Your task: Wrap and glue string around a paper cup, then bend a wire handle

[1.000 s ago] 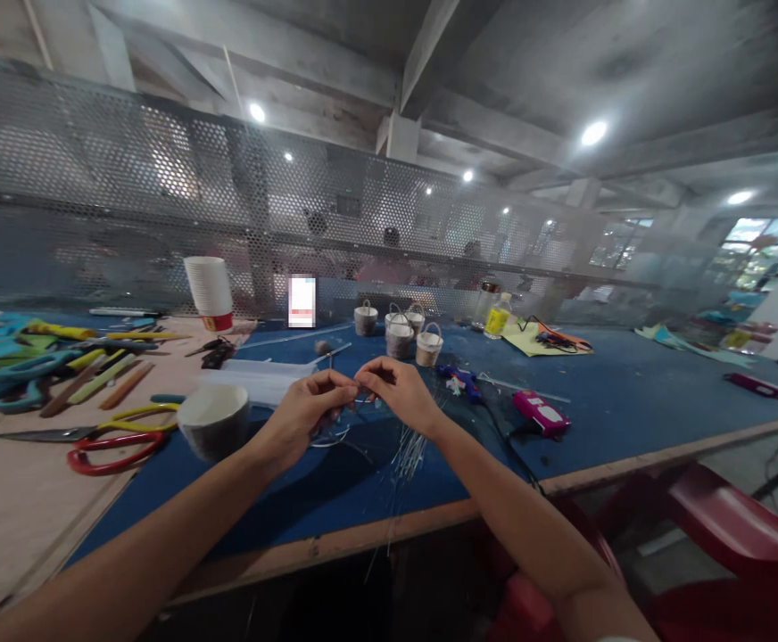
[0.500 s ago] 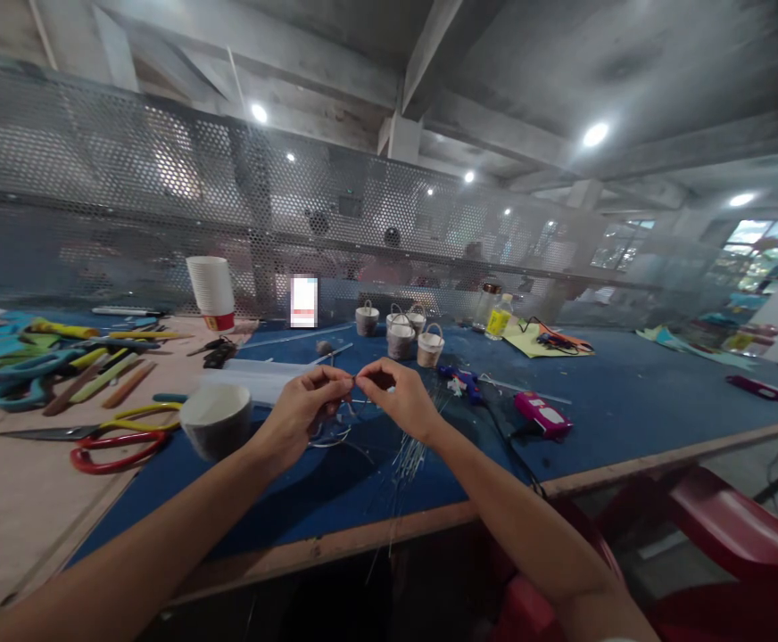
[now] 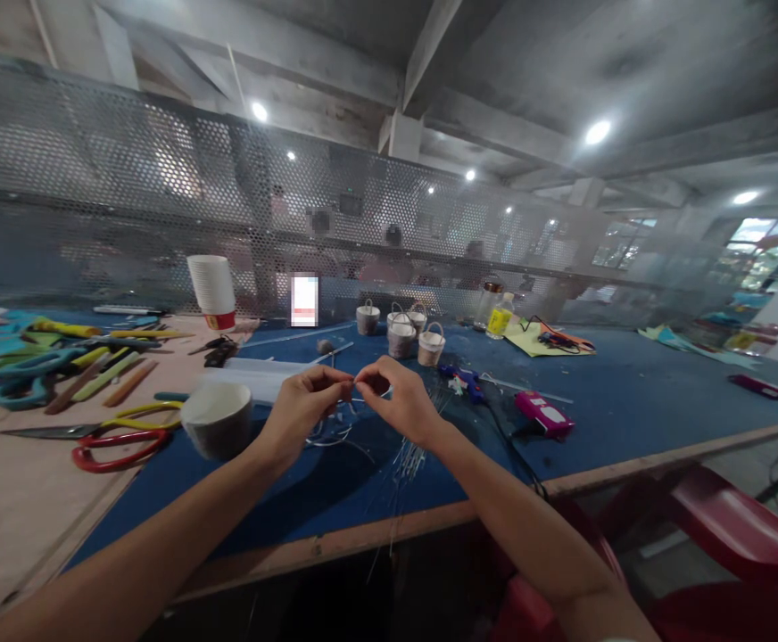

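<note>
Above the blue mat, my left hand [image 3: 310,395] and my right hand [image 3: 399,397] meet fingertip to fingertip, each in a pinch. Whatever lies between the fingertips is too small to make out. Pale curled wire [image 3: 335,437] lies under and beside my left hand. A bundle of thin straight wires [image 3: 410,459] rests below my right hand, some ends reaching past the table's front edge. Left of my left hand stands a grey-sided cup with a white inside [image 3: 217,426]. Several small cord-wrapped baskets with handles [image 3: 401,341] are grouped beyond my hands.
Red-and-yellow-handled scissors [image 3: 121,437] lie at left, near more tools and a stack of paper cups [image 3: 211,290]. A blue glue gun [image 3: 464,382] and a magenta device [image 3: 542,415] with a cable sit at right. A perforated metal screen [image 3: 221,169] runs behind.
My hands stay pinched together, with only a slight shift of the fingers. The things on the table have not moved.
</note>
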A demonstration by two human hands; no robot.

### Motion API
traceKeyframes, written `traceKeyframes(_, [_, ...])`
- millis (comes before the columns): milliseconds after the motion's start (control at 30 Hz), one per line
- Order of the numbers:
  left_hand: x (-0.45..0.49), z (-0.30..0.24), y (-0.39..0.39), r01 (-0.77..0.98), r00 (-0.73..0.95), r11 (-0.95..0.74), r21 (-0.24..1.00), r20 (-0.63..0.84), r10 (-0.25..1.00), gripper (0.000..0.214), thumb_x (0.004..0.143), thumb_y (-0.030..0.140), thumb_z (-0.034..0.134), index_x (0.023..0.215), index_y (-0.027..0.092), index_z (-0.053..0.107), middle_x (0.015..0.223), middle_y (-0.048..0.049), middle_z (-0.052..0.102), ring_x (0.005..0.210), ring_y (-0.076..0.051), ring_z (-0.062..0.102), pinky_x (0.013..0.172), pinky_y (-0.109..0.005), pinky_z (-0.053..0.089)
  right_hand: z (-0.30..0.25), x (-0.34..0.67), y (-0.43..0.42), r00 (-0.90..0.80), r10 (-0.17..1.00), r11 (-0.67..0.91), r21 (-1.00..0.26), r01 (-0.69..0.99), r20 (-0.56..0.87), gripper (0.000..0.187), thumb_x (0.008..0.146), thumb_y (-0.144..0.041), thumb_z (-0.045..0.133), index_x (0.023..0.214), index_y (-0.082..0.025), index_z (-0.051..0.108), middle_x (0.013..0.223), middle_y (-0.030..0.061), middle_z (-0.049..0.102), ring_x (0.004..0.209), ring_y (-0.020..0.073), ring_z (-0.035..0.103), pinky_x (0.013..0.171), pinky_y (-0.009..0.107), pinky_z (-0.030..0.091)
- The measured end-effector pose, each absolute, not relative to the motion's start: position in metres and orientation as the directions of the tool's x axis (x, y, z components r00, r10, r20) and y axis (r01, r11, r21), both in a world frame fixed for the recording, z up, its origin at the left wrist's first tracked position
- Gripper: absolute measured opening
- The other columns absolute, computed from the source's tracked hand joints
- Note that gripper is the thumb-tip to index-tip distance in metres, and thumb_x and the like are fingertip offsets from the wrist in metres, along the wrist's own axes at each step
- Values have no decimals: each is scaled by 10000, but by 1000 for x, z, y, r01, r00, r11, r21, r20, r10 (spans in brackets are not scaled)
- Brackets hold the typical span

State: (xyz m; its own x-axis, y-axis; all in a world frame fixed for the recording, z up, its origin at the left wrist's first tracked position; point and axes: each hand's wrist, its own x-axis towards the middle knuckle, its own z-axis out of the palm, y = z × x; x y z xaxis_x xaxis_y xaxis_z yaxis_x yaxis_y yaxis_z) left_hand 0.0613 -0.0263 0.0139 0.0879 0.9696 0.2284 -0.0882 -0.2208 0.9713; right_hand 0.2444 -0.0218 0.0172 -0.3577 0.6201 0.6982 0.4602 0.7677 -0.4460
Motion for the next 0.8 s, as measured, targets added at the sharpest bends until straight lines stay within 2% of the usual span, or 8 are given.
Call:
traceKeyframes(200, [61,13,-26,-6,155,-205,979,204,967,121,721,258,744,767,149,717,618,4,635,511,-73,412,472,-205,244,17,246,-20,-348,618,765,-439,471,705,133,982,-315,573,988,-214,660,919,30,623,777,146,584,746,275,479])
traceKeyframes(400, [61,15,-25,-89,195,-154,984,169,966,193,711,325,796,789,168,717,630,8,645,494,-64,405,451,-194,221,20,247,-17,-312,661,741,-526,418,683,116,963,-294,596,957,-199,663,871,17,624,755,141,590,713,260,475])
traceKeyframes(667, [61,18,-28,-193,141,-77,978,106,984,214,671,311,828,795,164,733,631,9,639,459,-53,403,410,-196,203,17,246,-20,-341,635,750,-449,485,693,109,963,-279,573,974,-208,656,891,26,618,772,146,590,745,272,487])
traceKeyframes(800, [61,16,-27,-203,133,-72,977,101,986,262,670,299,832,886,171,758,647,11,649,459,-52,410,417,-195,223,15,247,-19,-344,627,749,-419,514,699,107,960,-278,572,988,-213,651,904,29,619,758,143,588,751,275,491])
